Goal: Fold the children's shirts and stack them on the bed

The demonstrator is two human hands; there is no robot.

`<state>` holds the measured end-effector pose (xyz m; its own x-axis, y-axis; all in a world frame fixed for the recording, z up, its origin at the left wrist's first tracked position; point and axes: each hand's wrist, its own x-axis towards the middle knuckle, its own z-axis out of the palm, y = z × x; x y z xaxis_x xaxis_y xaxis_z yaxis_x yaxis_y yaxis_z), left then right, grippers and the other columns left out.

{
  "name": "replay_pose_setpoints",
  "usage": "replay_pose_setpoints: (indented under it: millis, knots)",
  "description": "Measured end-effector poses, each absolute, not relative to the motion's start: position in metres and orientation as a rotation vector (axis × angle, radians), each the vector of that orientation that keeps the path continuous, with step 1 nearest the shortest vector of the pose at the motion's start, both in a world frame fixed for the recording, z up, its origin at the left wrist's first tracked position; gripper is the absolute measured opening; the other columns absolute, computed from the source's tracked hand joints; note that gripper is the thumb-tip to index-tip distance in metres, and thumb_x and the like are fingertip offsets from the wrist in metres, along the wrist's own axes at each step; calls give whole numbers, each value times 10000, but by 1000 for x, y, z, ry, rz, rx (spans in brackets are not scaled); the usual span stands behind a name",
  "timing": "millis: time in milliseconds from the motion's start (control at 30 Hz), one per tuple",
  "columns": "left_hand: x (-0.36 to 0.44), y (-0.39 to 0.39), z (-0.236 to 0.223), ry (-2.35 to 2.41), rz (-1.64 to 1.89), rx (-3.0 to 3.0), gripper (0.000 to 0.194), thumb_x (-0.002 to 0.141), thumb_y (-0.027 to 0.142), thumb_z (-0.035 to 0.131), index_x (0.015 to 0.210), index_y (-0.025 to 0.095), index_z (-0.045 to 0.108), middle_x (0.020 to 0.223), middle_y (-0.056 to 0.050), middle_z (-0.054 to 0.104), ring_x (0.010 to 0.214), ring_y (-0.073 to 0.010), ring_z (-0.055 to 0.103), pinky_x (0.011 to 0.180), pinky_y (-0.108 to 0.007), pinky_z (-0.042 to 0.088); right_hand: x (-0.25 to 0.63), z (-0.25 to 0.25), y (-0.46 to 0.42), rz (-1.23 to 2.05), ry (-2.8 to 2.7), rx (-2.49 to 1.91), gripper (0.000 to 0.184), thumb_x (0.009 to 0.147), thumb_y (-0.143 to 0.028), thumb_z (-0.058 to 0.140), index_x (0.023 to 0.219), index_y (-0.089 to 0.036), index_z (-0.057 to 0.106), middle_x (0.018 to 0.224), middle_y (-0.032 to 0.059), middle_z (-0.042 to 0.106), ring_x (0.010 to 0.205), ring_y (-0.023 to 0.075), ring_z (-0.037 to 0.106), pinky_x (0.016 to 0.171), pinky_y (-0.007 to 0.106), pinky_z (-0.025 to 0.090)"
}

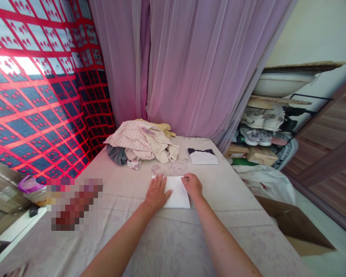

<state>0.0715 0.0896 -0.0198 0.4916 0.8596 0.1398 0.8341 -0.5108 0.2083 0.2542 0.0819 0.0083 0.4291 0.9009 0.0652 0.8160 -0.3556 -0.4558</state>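
Note:
A white folded garment (177, 196) lies flat on the bed in front of me; its exact kind does not show. My left hand (157, 192) rests on its left part, fingers stretched out and pressing down. At the far right corner my right hand (193, 184) is closed, thumb and fingers pinching the cloth's edge. Farther back and to the right lies a folded white garment with a dark top (203, 156). Behind and left is a loose heap of clothes (135, 140), striped pink, beige and dark grey.
The bed's patterned sheet (118, 246) lies under everything. A purple curtain (190, 69) hangs behind, a red-checked cloth (37, 92) at left. On the right stand a shoe rack (259, 119) and an open cardboard box (296, 223). A blurred patch (75, 207) hides something at left.

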Motion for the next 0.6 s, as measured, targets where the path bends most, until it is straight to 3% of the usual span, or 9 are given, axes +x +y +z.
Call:
replay_pose_setpoints:
  millis: [233, 400, 500, 600]
  knots:
    - [69, 90, -33, 1441, 436, 2634, 652, 858, 559, 428, 1392, 186, 403, 1494, -139, 305, 1377, -324, 247, 1097, -513, 234, 249, 0, 75, 222, -1398, -2307, 256, 846, -294, 438, 1000, -227, 631, 886, 20, 679, 815, 157, 603, 700, 249, 392]
    - [71, 88, -24, 1430, 401, 2620, 652, 849, 568, 433, 1370, 175, 438, 1475, -149, 341, 1367, -334, 266, 1092, -524, 231, 241, 4, 72, 120, -1450, -2233, 405, 852, -222, 417, 1237, -175, 531, 1178, 75, 610, 1068, 175, 544, 877, 262, 381]
    - [71, 86, -19, 1444, 351, 2606, 660, 844, 564, 442, 1369, 165, 438, 1474, -153, 343, 1365, -340, 266, 1095, -519, 231, 230, 1, 63, 31, -1697, -2093, 437, 899, -216, 325, 1298, -171, 498, 1357, 79, 496, 1257, 176, 404, 1030, 302, 278]
    - [71, 85, -17, 1441, 349, 2604, 639, 852, 539, 441, 1370, 166, 436, 1470, -147, 353, 1366, -333, 267, 1095, -512, 234, 222, -10, 55, 150, -1880, -2149, 475, 929, -284, 286, 1371, -183, 425, 1467, 71, 363, 1353, 203, 272, 1089, 411, 190]
